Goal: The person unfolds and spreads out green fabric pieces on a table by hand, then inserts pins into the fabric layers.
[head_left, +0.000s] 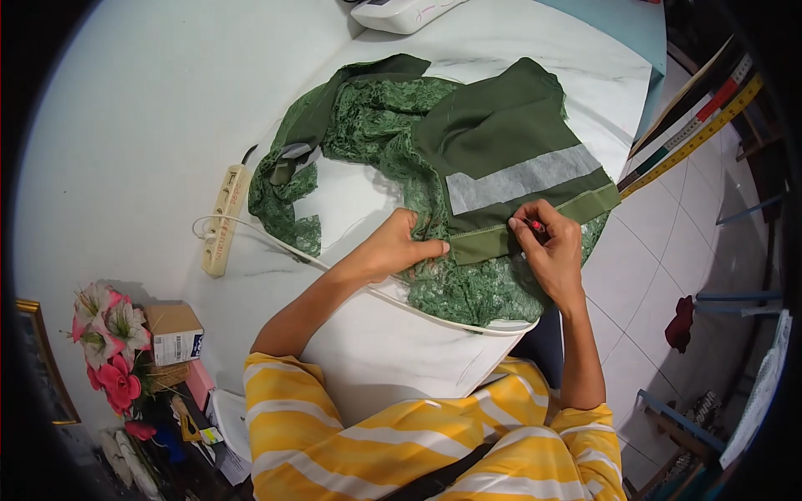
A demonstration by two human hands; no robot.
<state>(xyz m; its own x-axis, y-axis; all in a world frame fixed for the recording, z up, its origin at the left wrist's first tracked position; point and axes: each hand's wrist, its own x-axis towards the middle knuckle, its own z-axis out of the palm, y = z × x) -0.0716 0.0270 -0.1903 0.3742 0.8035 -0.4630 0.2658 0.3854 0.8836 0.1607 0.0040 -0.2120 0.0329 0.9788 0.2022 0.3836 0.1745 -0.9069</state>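
Looking at a green garment [493, 125] laid out on the white surface [614, 83], straight ahead of the person. Got the left hand [388, 248] pinched tight on the lace [484, 292] by the end of a lighter green strip [489, 245], probably to stop that edge from slipping. Got the right hand [558, 246] closed around a small red tool [537, 225], poised right at the strip's upper edge, likely for close, careful work along there. Seems spread fairly flat around the grey patch [526, 179], maybe for a clear view of the edge, but looks pretty bunched up on the far left.

Can't make out the tool's working end, thanks to the fingers, so can't say exactly what type. Also can't see under the lace for the left fingertips. Cut off up top: a white machine [405, 12], so no guess on that one lol.
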